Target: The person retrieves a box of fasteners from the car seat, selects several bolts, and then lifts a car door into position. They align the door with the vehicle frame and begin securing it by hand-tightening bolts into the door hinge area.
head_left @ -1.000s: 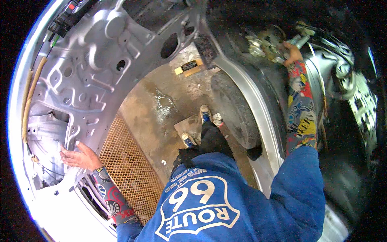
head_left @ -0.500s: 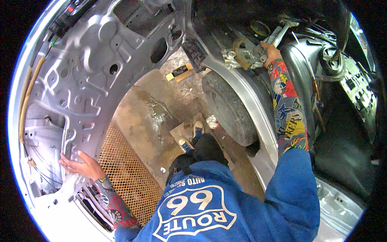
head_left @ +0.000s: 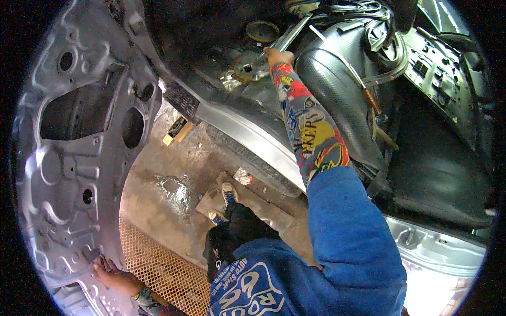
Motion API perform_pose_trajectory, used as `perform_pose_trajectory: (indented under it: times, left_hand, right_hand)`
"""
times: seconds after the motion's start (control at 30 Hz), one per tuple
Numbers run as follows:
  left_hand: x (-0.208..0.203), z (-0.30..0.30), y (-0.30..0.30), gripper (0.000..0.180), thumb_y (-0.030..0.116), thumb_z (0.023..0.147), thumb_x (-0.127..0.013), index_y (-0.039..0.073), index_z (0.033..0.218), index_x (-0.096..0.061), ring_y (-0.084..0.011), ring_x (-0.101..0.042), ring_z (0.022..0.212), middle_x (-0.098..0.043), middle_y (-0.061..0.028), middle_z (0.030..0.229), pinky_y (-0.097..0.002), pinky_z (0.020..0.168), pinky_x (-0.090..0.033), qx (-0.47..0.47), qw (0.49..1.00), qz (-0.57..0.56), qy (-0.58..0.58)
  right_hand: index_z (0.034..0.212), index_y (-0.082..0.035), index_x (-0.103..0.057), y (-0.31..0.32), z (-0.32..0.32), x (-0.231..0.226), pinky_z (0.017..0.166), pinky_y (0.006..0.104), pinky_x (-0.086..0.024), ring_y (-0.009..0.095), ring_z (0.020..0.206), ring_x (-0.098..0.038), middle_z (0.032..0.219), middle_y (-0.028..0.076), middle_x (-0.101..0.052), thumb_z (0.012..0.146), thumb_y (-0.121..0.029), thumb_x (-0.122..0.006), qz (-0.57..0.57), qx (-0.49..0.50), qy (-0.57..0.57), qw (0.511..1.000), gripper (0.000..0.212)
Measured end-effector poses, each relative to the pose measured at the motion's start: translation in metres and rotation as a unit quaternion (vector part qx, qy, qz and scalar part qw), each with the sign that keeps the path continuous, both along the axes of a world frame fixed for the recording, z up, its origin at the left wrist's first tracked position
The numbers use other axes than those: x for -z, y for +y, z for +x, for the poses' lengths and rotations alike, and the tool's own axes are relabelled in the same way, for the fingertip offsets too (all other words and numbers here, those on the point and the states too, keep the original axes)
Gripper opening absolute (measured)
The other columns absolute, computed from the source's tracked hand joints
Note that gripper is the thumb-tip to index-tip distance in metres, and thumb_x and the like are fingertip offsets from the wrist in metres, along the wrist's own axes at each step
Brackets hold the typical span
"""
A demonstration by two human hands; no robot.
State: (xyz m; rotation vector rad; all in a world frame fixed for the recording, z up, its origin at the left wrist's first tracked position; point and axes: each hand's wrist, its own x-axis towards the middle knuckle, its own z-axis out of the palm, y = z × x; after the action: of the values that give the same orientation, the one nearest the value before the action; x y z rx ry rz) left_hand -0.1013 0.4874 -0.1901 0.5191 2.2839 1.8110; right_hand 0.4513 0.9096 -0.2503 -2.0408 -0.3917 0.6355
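Observation:
My right hand [head_left: 279, 57] reaches far into the car interior, its fingers curled around a flat metal window regulator [head_left: 246, 69] with a round, brownish plate. The regulator is low over the dark floor, and I cannot tell whether it rests there. A long metal strip [head_left: 295, 31] extends from beside the hand toward the back. At the lower left, my left hand [head_left: 117, 276] lies against the bare grey inner door panel [head_left: 50, 166], its fingers apart and holding nothing.
A black wheel-arch cover [head_left: 332, 79] bulges right of my right arm, with an orange-handled rod [head_left: 371, 100] across it. Coiled trim [head_left: 392, 58] lies behind. The silver sill [head_left: 253, 131] curves below. A small yellow-and-black box [head_left: 178, 130] and metal grating [head_left: 158, 263] are on the ground.
The view has turned to the right and farther into the car. My right arm has stretched farther inside, still on the regulator. My left hand stays at the door panel.

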Motion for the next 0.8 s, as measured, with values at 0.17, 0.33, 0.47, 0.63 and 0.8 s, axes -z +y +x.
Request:
perform_pose_trajectory:
  times: [0.17,0.33,0.47,0.63,0.8]
  left_hand:
    - [-0.012,-0.011,0.000,0.050,0.041,0.097,-0.055,0.005,0.130,-0.047,-0.0281,-0.054,0.122,-0.058,-0.0157,0.129,-0.0484,0.104,-0.035,-0.043,0.996,0.015,-0.080]
    - [0.005,-0.009,-0.001,0.041,0.036,0.096,-0.057,0.002,0.120,-0.055,-0.0245,-0.058,0.113,-0.063,-0.0128,0.116,-0.0428,0.098,-0.039,-0.056,0.995,-0.063,0.054]
    - [0.011,0.001,0.001,0.033,0.030,0.098,-0.054,-0.001,0.111,-0.059,-0.0238,-0.063,0.105,-0.065,-0.0140,0.109,-0.0366,0.090,-0.046,-0.013,0.986,-0.108,0.129]
    - [0.047,0.029,0.030,0.027,0.021,0.101,-0.050,-0.002,0.106,-0.063,-0.0174,-0.063,0.080,-0.066,-0.0107,0.093,-0.0310,0.079,-0.050,0.120,0.972,-0.189,0.073]
    - [0.189,0.050,0.099,0.026,0.022,0.102,-0.054,-0.002,0.104,-0.064,-0.0152,-0.063,0.079,-0.067,-0.0062,0.085,-0.0304,0.074,-0.050,0.362,0.898,-0.223,-0.116]
  right_hand:
    - [0.100,0.008,-0.068,0.042,0.026,0.035,0.084,0.0426,-0.053,0.034,0.095,-0.068,0.105,0.022,-0.070,0.064,-0.039,-0.091,-0.027,0.040,-0.100,0.994,0.064]
    - [0.088,0.006,-0.073,0.069,0.088,0.103,0.073,0.0409,-0.054,0.026,0.077,-0.070,0.087,0.016,-0.074,0.057,-0.046,-0.094,0.008,-0.039,-0.128,0.991,0.064]
    - [0.095,0.008,-0.071,0.071,0.135,0.169,0.073,0.0434,-0.053,0.030,0.079,-0.068,0.090,0.018,-0.072,0.062,-0.060,-0.086,-0.032,-0.112,-0.277,0.954,0.078]
    - [0.117,0.013,-0.056,0.076,0.148,0.165,0.085,0.0455,-0.051,0.039,0.098,-0.064,0.111,0.027,-0.063,0.066,-0.072,-0.077,-0.098,-0.084,-0.364,0.922,0.101]
    - [0.142,0.004,-0.045,-0.052,0.040,0.093,0.113,0.0427,-0.036,0.037,0.134,-0.045,0.139,0.027,-0.051,0.091,-0.034,-0.073,0.218,-0.321,-0.383,0.838,0.070]
